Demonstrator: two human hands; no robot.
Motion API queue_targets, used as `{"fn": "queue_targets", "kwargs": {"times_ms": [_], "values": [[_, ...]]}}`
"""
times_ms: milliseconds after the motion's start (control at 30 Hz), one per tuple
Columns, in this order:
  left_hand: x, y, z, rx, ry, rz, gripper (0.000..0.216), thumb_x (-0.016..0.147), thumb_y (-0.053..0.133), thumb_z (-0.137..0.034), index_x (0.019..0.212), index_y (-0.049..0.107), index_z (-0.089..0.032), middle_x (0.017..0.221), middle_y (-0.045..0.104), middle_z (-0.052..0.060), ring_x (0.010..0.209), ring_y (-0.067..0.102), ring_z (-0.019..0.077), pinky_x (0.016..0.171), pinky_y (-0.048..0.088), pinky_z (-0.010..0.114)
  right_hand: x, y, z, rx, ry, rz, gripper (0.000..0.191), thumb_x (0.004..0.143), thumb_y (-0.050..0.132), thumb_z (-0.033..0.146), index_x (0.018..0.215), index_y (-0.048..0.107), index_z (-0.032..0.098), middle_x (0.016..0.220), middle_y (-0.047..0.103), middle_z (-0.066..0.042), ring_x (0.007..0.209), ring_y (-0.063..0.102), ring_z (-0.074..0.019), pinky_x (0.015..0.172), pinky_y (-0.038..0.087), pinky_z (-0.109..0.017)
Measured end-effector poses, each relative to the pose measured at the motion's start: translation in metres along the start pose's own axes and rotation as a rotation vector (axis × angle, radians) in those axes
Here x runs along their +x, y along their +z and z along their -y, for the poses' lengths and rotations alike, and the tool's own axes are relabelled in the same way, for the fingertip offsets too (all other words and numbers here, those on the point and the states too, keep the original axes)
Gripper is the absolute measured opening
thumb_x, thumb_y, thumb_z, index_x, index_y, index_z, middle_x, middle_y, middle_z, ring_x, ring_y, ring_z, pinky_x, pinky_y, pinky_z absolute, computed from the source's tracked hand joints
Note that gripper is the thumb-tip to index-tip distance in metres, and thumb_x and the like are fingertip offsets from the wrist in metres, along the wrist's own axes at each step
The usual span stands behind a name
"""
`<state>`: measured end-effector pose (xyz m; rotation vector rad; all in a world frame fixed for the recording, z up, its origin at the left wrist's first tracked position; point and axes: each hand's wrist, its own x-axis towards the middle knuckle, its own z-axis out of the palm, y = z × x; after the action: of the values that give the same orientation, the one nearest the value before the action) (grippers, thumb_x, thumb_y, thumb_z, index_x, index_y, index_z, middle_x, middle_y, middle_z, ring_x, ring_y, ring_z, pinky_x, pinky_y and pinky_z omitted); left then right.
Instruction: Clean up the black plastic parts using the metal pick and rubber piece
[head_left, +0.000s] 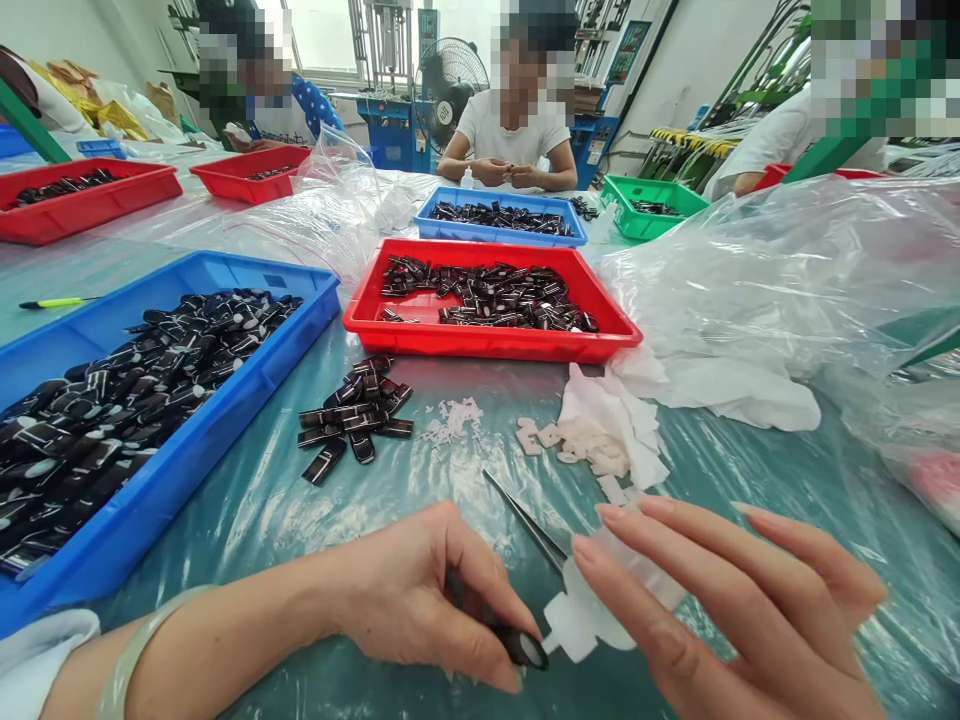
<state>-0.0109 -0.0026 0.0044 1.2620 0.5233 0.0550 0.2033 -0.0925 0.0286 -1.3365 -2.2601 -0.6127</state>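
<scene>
My left hand point(450, 610) pinches a small black piece point(529, 650) between thumb and fingers, its pale oval end facing right. My right hand point(720, 590) has its fingers laid along a translucent white squeeze bottle point(592, 610); the thumb is hidden. The bottle's narrow nozzle points left and meets or nearly meets the end of the black piece. Behind the bottle lies a pair of dark tweezers point(525, 515), partly covered by it. Farther out is a loose pile of black pieces point(356, 415), with small whitish bits point(454, 422) beside it.
A blue tray point(300, 345) of black pieces stands on the left, a red tray point(487, 343) ahead. Crumpled white tissue point(611, 425) and pale flat pieces point(536, 435) lie right of centre. Clear plastic sheeting point(757, 270) spreads over the right side. Co-workers sit across the table.
</scene>
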Motion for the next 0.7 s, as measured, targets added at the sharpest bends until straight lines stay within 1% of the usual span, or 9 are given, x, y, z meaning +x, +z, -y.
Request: {"fn": "queue_targets", "kwargs": {"times_ms": [100, 200, 233, 300, 367, 433, 500, 567, 700], "values": [[0.000, 0.000, -0.003, 0.059, 0.049, 0.015, 0.031, 0.063, 0.073, -0.027, 0.091, 0.073, -0.014, 0.075, 0.063, 0.005, 0.061, 0.050, 0.0100, 0.050, 0.039, 0.018, -0.005, 0.002, -0.012, 0.004, -0.083, 0.023, 0.042, 0.079, 0.046, 0.010, 0.115, 0.060, 0.028, 0.106, 0.066, -0.008, 0.102, 0.058, -0.0289, 0.087, 0.033, -0.048], [0.000, 0.000, -0.006, 0.079, 0.045, 0.027, 0.031, 0.065, 0.072, -0.027, 0.093, 0.073, -0.014, 0.077, 0.063, 0.006, 0.061, 0.050, 0.0101, 0.050, 0.039, 0.018, -0.008, 0.003, -0.016, -0.002, -0.105, 0.009, 0.038, 0.081, 0.046, 0.017, 0.117, 0.058, 0.026, 0.108, 0.064, -0.010, 0.100, 0.057, -0.0316, 0.083, 0.035, -0.049], [0.000, 0.000, -0.006, 0.079, 0.040, 0.029, 0.031, 0.065, 0.071, -0.027, 0.093, 0.073, -0.014, 0.077, 0.064, 0.006, 0.061, 0.050, 0.0101, 0.050, 0.039, 0.018, -0.008, 0.003, -0.015, 0.003, -0.106, 0.006, 0.038, 0.081, 0.046, 0.017, 0.117, 0.058, 0.026, 0.108, 0.064, -0.010, 0.099, 0.058, -0.0314, 0.082, 0.035, -0.048], [0.000, 0.000, -0.006, 0.069, 0.036, 0.030, 0.031, 0.065, 0.072, -0.028, 0.093, 0.073, -0.015, 0.078, 0.064, 0.006, 0.061, 0.050, 0.0101, 0.051, 0.040, 0.018, -0.007, 0.002, -0.009, 0.015, -0.073, 0.011, 0.041, 0.079, 0.048, 0.011, 0.115, 0.059, 0.028, 0.105, 0.067, -0.007, 0.098, 0.059, -0.0292, 0.084, 0.035, -0.048], [0.000, 0.000, -0.004, 0.058, 0.032, 0.025, 0.032, 0.064, 0.072, -0.028, 0.093, 0.073, -0.016, 0.077, 0.064, 0.005, 0.061, 0.050, 0.0095, 0.051, 0.040, 0.017, -0.003, 0.002, -0.001, 0.026, -0.007, -0.008, 0.045, 0.078, 0.047, 0.003, 0.112, 0.059, 0.030, 0.100, 0.069, -0.004, 0.097, 0.061, -0.0254, 0.088, 0.034, -0.047], [0.001, -0.001, -0.003, 0.034, 0.004, 0.026, 0.033, 0.064, 0.073, -0.028, 0.094, 0.073, -0.017, 0.075, 0.063, 0.004, 0.056, 0.049, 0.0079, 0.048, 0.039, 0.016, 0.001, 0.001, 0.007, 0.020, 0.062, -0.030, 0.047, 0.079, 0.046, 0.000, 0.108, 0.060, 0.034, 0.097, 0.071, 0.000, 0.094, 0.064, -0.0214, 0.092, 0.033, -0.045], [0.001, -0.001, -0.002, -0.013, -0.039, 0.034, 0.033, 0.064, 0.073, -0.028, 0.094, 0.073, -0.016, 0.072, 0.061, 0.003, 0.051, 0.048, 0.0064, 0.046, 0.039, 0.016, 0.003, 0.001, 0.014, -0.009, 0.106, -0.038, 0.045, 0.080, 0.050, 0.003, 0.108, 0.059, 0.037, 0.094, 0.072, 0.002, 0.092, 0.065, -0.0197, 0.094, 0.034, -0.043], [0.001, 0.000, -0.002, -0.065, -0.078, 0.043, 0.030, 0.064, 0.073, -0.028, 0.091, 0.073, -0.014, 0.069, 0.060, 0.002, 0.048, 0.049, 0.0060, 0.045, 0.041, 0.016, 0.003, 0.002, 0.019, -0.045, 0.126, -0.035, 0.046, 0.078, 0.056, 0.006, 0.110, 0.058, 0.040, 0.093, 0.072, 0.003, 0.091, 0.067, -0.0200, 0.094, 0.036, -0.041], [0.000, 0.002, -0.003, -0.122, -0.128, 0.058, 0.025, 0.064, 0.073, -0.026, 0.084, 0.073, -0.012, 0.059, 0.058, -0.001, 0.046, 0.050, 0.0057, 0.046, 0.044, 0.015, 0.003, 0.004, 0.022, -0.090, 0.124, -0.056, 0.046, 0.077, 0.060, 0.008, 0.111, 0.058, 0.039, 0.096, 0.072, 0.002, 0.087, 0.068, -0.0206, 0.094, 0.037, -0.042]]}}
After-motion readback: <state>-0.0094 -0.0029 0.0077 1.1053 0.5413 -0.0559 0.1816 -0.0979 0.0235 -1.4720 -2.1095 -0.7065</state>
